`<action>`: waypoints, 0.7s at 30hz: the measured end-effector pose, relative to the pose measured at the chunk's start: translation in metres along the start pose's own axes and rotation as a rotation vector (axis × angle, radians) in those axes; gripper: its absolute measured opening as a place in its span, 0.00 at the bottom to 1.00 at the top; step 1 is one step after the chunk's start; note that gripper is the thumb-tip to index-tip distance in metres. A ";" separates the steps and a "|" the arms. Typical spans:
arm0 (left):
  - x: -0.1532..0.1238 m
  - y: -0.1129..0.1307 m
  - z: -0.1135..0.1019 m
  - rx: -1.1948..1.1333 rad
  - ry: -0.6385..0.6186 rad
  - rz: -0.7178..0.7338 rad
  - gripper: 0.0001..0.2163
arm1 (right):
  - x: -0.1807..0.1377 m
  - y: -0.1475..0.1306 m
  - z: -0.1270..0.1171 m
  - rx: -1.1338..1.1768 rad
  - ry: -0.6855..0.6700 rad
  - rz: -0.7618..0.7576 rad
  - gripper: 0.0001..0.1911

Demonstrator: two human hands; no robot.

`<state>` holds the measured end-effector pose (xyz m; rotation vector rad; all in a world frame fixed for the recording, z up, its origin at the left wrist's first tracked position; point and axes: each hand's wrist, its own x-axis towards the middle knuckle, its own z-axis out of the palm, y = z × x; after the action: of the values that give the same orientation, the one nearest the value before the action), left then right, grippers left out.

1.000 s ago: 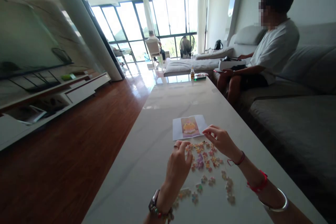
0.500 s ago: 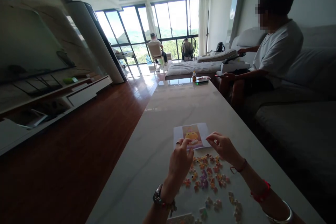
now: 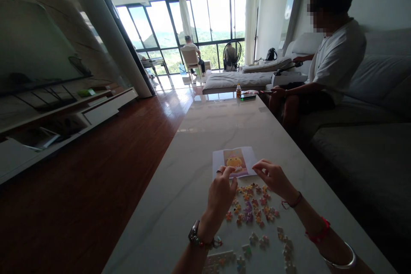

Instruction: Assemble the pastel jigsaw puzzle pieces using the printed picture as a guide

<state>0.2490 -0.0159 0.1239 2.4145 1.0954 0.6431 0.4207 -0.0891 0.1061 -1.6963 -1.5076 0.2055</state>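
Several small colourful jigsaw pieces (image 3: 253, 209) lie scattered on the pale marble table (image 3: 224, 128) in front of me. A printed reference picture (image 3: 233, 161) of a yellow figure lies just beyond them. My left hand (image 3: 221, 192) hovers over the left side of the pile, thumb and forefinger pinched together on something too small to make out. My right hand (image 3: 272, 176) is beside the picture's near right corner, fingers curled and pinched. Joined pieces (image 3: 221, 259) lie near my left wrist.
A person in a white shirt (image 3: 334, 60) sits on the grey sofa (image 3: 362, 137) to the right. A small bottle (image 3: 238, 90) and a green object (image 3: 247, 95) stand at the table's far end. Wooden floor (image 3: 105, 171) and a TV unit (image 3: 58, 115) lie left.
The camera tilted, so the pile sits a little differently in view. My left hand rose from the pieces towards the picture with fingers pinched. My right hand stayed near the picture's corner.
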 end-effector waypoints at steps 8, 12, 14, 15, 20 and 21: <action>-0.008 0.003 -0.007 0.029 -0.012 0.006 0.10 | -0.009 -0.007 -0.002 -0.013 0.001 -0.024 0.08; -0.036 0.000 -0.009 0.010 -0.045 0.009 0.10 | -0.033 -0.015 -0.002 0.000 -0.043 0.026 0.08; -0.062 -0.003 -0.006 -0.006 -0.083 0.004 0.10 | -0.056 -0.019 0.002 0.011 -0.085 0.041 0.08; -0.078 -0.005 -0.002 -0.011 -0.100 0.000 0.10 | -0.069 -0.020 0.005 0.015 -0.106 0.042 0.08; -0.153 -0.013 0.022 0.051 -0.219 -0.074 0.10 | -0.135 -0.020 0.029 0.002 -0.240 0.075 0.07; -0.163 -0.013 0.026 0.077 -0.238 -0.083 0.11 | -0.144 -0.020 0.034 -0.018 -0.244 0.081 0.06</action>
<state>0.1611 -0.1392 0.0569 2.4192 1.1305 0.2818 0.3470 -0.2017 0.0415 -1.7989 -1.6207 0.4574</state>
